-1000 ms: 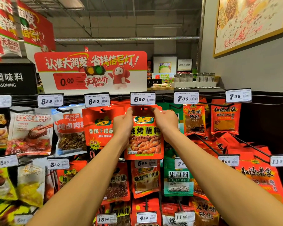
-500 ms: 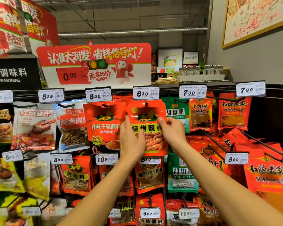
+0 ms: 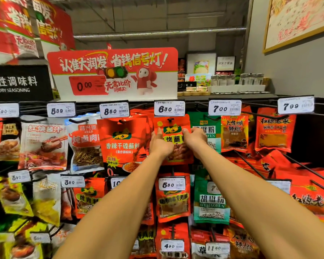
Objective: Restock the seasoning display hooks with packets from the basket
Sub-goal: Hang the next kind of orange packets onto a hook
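Red foil seasoning packet (image 3: 173,139) at 12 o'clock: left hand (image 3: 160,144), right hand (image 3: 195,141) fingers clamped on edges. Push hole level along black hook (image 3: 170,120), seat flush.

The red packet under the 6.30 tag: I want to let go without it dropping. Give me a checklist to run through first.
1. Hook through the packet hang hole: ok, black hook tip shows through it.
2. Packet pushed fully back: cannot tell.
3. Matches the 6.30 tag: cannot tell.
4. Left hand steadying the left edge: ok.
5. Right hand steadying the right edge: ok.
6. Hangs clear of the green packet: not ok, edges overlap.
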Demonstrator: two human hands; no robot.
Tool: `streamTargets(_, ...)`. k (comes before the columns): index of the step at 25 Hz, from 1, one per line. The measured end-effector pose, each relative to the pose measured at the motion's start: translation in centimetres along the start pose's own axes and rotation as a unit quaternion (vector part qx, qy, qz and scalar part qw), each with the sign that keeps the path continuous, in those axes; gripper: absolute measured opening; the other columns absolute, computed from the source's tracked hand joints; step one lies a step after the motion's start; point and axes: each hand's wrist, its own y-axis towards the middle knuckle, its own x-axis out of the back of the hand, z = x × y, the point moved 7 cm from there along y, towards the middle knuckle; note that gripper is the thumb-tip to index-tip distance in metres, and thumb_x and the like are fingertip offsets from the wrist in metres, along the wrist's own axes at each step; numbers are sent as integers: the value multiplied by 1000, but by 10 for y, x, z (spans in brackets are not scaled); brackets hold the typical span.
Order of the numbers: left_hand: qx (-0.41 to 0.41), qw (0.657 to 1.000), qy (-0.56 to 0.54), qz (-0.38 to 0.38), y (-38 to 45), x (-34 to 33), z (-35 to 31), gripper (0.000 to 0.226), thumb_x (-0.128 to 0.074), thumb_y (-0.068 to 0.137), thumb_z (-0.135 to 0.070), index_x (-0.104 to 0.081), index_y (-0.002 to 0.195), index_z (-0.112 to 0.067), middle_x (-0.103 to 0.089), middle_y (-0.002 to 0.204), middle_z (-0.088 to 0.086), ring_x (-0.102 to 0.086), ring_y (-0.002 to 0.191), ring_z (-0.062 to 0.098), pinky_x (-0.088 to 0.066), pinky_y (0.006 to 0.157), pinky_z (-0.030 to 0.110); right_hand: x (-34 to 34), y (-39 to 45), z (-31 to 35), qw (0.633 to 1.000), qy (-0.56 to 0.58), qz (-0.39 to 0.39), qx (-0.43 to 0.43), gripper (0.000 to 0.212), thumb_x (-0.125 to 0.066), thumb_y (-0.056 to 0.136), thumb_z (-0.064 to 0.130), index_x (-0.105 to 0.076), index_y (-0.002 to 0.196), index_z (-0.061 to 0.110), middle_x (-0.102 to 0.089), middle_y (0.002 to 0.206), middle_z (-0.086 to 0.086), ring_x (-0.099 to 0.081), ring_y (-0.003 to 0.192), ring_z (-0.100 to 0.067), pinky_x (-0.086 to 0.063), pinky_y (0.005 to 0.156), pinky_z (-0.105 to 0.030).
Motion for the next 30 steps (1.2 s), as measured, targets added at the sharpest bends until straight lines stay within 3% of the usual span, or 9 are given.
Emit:
streamTargets(2,9,999,-45,20,2,3,1,82,-58,85,-11,-22,158,-19,-40,156,10,-41,142,27,-31,118,35,-2,-2,-4,999,9,37,-1,39,-51,100,42,-67,118,11,-68,123,-14,-64,106,-32,-48,83,-32)
streamTargets(5,-7,997,-68,22,-12,10,1,69,-60,85,-14,-40,151,-16,-59,140,11,-58,125,29,-44,108,40,10,-20,-16,999,31,36,17,28,-49,102,39,-65,93,18,-73,107,-11,-63,75,-20,-42,70,-27)
streamTargets(8,-55,998,-35,11,-38,15,-3,53,-64,90,-22,-52,141,-12,-51,147,11,-52,128,22,-40,105,30,42,-42,-27,997,38,-22,69,24,-54,100,34,-72,102,18,-73,109,-8,-64,98,-26,-45,83,-31)
streamTargets(10,-91,995,-49,3,-60,23,-2,51,-64,93,-26,-53,142,-15,-51,147,6,-49,134,21,-39,107,31,64,-61,-36,992,63,-45,102,24,-56,99,31,-74,101,15,-74,102,-4,-66,93,-21,-48,79,-32)
streamTargets(13,-96,981,-158,54,-100,26,14,18,-57,99,-21,-69,113,-23,-71,118,7,-71,98,17,-55,87,33,84,-99,-67,973,214,38,74,18,-59,96,18,-70,82,16,-74,74,-7,-70,63,-20,-53,53,-30)
streamTargets(16,-24,959,-263,106,-140,6,58,21,-54,101,-18,-73,94,-17,-76,90,11,-73,71,19,-59,64,26,88,-136,-120,960,253,113,30,15,-58,90,13,-66,77,10,-68,63,-12,-64,47,-22,-46,40,-23)
streamTargets(22,226,936,-231,141,-229,-95,222,23,-50,101,-11,-70,89,-12,-74,74,3,-65,62,15,-52,56,23,39,-217,-317,947,210,169,-175,24,-51,97,2,-62,76,6,-65,55,-7,-60,41,-18,-44,41,-24)
streamTargets(25,375,891,-188,173,-295,-168,332,23,-48,100,-7,-66,87,-12,-70,76,8,-61,61,18,-49,62,27,-5,-282,-453,917,161,179,-318,25,-50,99,4,-62,78,8,-65,52,-3,-58,40,-14,-44,47,-26)
streamTargets(30,552,804,-102,198,-416,-255,500,20,-52,99,-6,-63,83,-11,-65,60,2,-60,41,11,-46,40,17,-64,-417,-646,840,98,164,-508,32,-53,96,-4,-64,71,12,-63,47,3,-58,39,-8,-52,44,-24)
